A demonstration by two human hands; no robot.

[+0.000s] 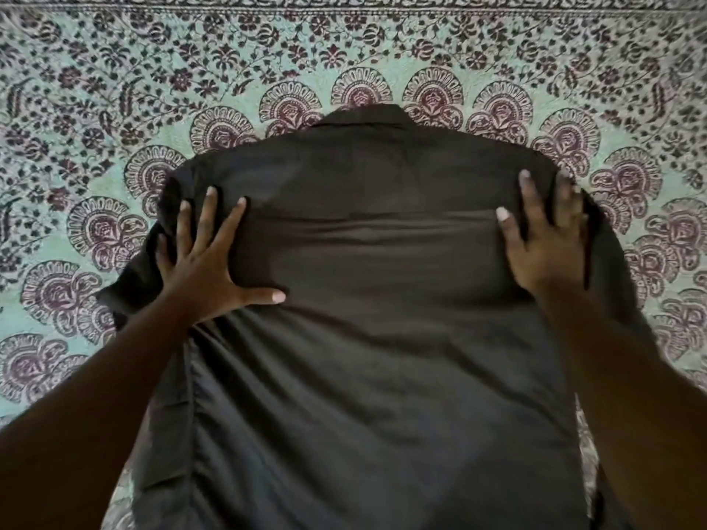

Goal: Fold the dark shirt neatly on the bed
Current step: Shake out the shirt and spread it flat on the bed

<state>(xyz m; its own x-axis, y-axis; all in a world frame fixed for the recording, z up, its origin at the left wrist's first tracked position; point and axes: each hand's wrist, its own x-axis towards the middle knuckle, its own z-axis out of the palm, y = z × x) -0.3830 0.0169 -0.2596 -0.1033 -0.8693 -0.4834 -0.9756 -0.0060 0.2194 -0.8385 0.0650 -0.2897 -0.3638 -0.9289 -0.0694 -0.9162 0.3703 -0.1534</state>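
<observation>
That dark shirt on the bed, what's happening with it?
A person is working on folding the dark shirt, which lies spread back-side up on the patterned bedspread, collar at the far end. The left hand presses flat with spread fingers near the left shoulder, where a sleeve sticks out. The right hand rests flat near the right shoulder. No body fold shows yet; it looks like smoothing before folding.

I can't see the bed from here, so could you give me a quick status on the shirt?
Left hand and right hand open, pressing flat. Dark shirt back up, collar far, unfolded. Nothing in the way.
</observation>
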